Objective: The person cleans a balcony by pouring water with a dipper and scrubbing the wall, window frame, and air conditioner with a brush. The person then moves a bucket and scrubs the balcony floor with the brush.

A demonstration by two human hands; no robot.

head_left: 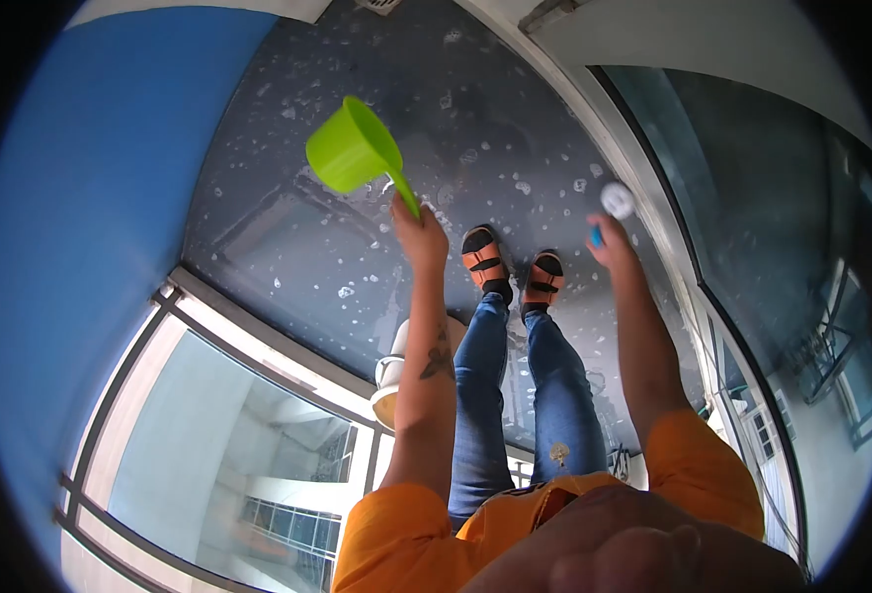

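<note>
My left hand is closed around the handle of a bright green plastic dipper. The dipper is tilted above the dark floor, which is wet and dotted with whitish foam or water spots. On the other side, my right hand grips a small tool with a blue handle and a round white head. Motion blurs this tool, so its exact kind cannot be made out. It is held near the sill of the glass panel. What the dipper contains is hidden.
My sandalled feet stand on the wet floor between my hands. A white bucket is partly behind my left forearm. Glass panels run along the right, a blue wall along the left, and a framed window lies lower left.
</note>
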